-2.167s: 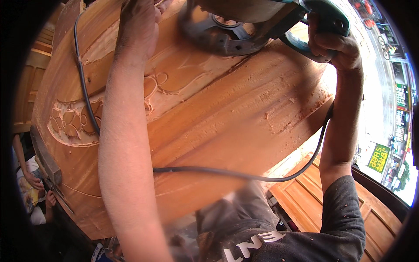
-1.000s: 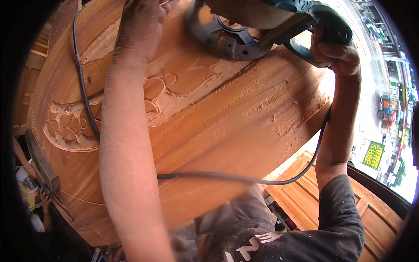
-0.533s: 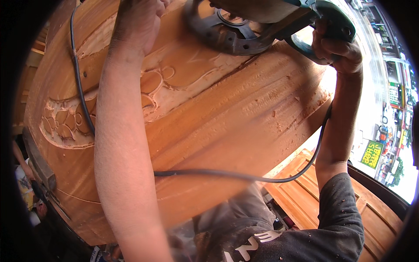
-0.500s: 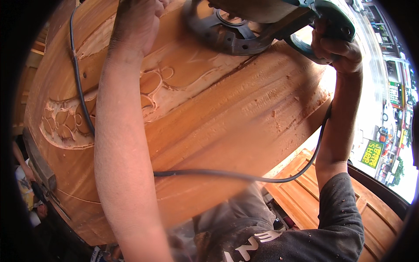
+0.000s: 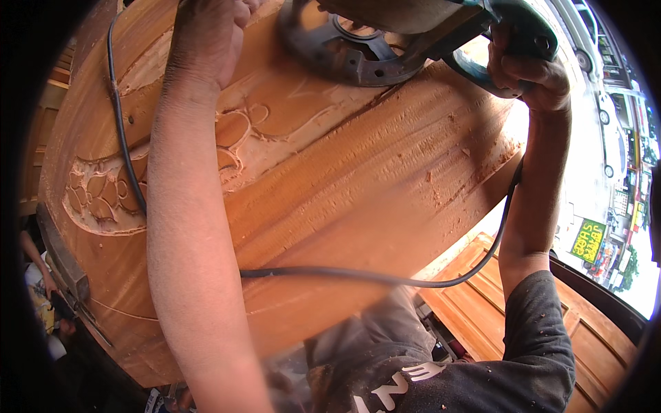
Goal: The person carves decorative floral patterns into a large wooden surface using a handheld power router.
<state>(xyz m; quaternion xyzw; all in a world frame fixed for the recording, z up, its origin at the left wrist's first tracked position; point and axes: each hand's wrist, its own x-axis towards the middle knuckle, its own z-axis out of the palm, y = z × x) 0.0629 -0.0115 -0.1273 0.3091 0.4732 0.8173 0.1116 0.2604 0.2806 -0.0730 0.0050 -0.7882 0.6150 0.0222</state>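
A dark green router (image 5: 406,14) with a round black base (image 5: 372,72) rests on a broad wooden panel (image 5: 296,227), at the top of the view. My right hand (image 5: 527,72) is wrapped round the router's loop handle. At the upper edge, my left hand (image 5: 206,41) has its fingers curled in; what they hold, if anything, is cut off by the frame. Carved scrolls and leaf shapes (image 5: 234,138) stand out in the panel between my left forearm and the router base. Wood shavings lie on the panel's right part.
A black power cord (image 5: 344,275) crosses the panel under my left forearm and runs up along my right arm. Another panelled wooden door (image 5: 475,296) lies at lower right. Another person's hand (image 5: 48,283) shows at far left. A street with vehicles (image 5: 606,131) is on the right.
The router has shifted slightly left, and my right hand with it. My left hand and forearm have also drifted a little left. The cord lies almost as before.
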